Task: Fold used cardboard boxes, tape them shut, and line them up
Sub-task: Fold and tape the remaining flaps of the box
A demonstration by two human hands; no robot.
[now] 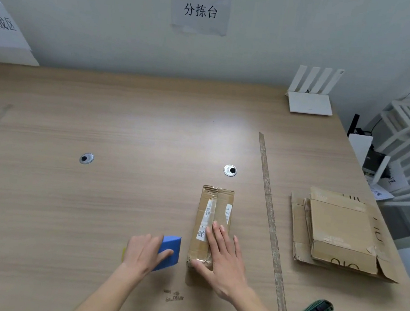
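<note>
Right hand lies flat, fingers straight, pressing the taped cardboard box beneath them | left hand curls around a blue tape dispenser just left of the box | flattened boxes lie well right of the fingers.

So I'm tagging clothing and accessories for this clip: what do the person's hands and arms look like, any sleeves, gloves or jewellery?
Both are bare: the left hand and right hand wear no gloves, and no rings, watch or bracelet show. The forearms are uncovered down to the frame's bottom edge, so no sleeve is visible. Fingernails look short and unpainted.
</note>
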